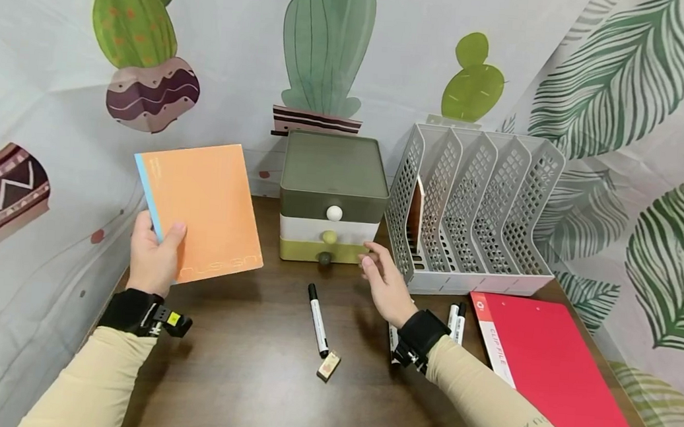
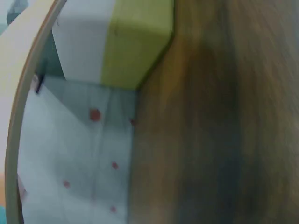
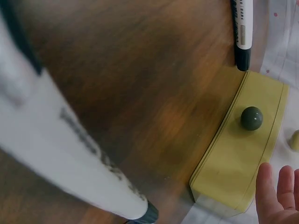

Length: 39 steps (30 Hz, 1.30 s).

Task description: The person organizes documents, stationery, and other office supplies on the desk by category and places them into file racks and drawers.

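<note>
Head view shows the left hand (image 1: 151, 260) pinching an orange notebook (image 1: 202, 210) upright, cover readable, while the right hand (image 1: 386, 284) hovers spread beside the 3-drawer box (image 1: 331, 199).

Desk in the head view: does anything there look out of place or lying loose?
Yes. One marker lies alone mid-desk, apart from the other markers by the file rack. A small tan block lies just off its lower end. Nothing looks spilled or broken.
</note>
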Motion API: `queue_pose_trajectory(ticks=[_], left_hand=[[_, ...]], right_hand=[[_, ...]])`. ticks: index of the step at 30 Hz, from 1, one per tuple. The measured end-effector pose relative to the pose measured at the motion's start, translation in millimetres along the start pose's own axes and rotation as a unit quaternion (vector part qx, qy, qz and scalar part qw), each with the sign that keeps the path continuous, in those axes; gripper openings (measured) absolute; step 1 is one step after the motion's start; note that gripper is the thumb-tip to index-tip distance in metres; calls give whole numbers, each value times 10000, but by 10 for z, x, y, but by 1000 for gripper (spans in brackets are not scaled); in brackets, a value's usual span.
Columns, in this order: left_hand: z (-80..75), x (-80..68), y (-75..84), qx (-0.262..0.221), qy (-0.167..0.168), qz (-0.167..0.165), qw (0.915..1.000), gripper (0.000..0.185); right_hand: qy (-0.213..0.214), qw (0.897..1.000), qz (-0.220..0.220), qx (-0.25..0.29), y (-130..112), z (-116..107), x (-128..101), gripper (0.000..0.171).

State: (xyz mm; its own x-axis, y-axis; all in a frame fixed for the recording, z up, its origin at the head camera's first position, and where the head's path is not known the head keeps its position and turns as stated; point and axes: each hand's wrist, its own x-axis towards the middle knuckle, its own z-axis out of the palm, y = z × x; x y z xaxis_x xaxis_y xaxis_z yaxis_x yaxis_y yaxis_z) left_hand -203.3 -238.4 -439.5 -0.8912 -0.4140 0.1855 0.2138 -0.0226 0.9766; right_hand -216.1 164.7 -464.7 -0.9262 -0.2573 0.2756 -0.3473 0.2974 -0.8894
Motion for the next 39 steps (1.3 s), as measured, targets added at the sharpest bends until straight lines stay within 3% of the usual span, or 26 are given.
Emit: queue_pose_trajectory(ticks=[7,11,17,24,31,39], left_hand=[[323,-231,141,-455,-379,1403,9883,17],[559,-369,98,-504,-864,1736,9797,13],[947,-617,-89,-145,-1652,1565,9737,18],[1301,-840,-238,-110,-2054,1297,9700,17],[1472,-927,-285,-160,-2210,1200,9677,19],[1544,-967,-300,-154,-2260,1095,9678,17]], right_hand=[[27,9996,-182,216,-41,-2,35,43],[114,9984,-343,429,-100,-23,39,44],[87,9937,-730,848,-206,-7,59,50],[163,9957,-628,660,-310,84,29,59],[572,9940,-700,608,-309,127,24,52],[1074,9934,-218,331,-288,137,-13,47]])
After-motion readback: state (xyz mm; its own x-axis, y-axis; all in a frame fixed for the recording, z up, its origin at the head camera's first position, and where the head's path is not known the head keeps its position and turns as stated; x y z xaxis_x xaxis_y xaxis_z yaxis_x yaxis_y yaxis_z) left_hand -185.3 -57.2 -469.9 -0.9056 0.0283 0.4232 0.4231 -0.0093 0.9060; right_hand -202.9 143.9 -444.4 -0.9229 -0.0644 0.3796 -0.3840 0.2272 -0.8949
